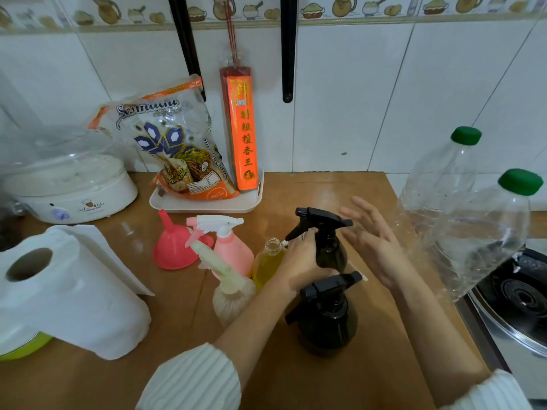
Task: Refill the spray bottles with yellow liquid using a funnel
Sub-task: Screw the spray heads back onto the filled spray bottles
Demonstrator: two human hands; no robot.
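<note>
Two black spray bottles stand on the wooden counter: a farther one (328,250) and a nearer one (325,318). My left hand (299,261) grips the farther black bottle at its body. My right hand (370,241) hovers just to its right, fingers straight and spread, holding nothing. An open small bottle of yellow liquid (268,261) stands just left of my left hand. A pink spray bottle (231,250) and a pale one with a cream trigger (231,291) stand further left. The pink funnel (173,247) lies mouth down beside them.
Two large clear bottles with green caps (438,184) (488,238) stand at the right, beside a gas stove (515,294). A paper towel roll (59,291) lies front left. A white cooker (68,187) and a white tray (204,202) with a rice bag and incense sit at the back.
</note>
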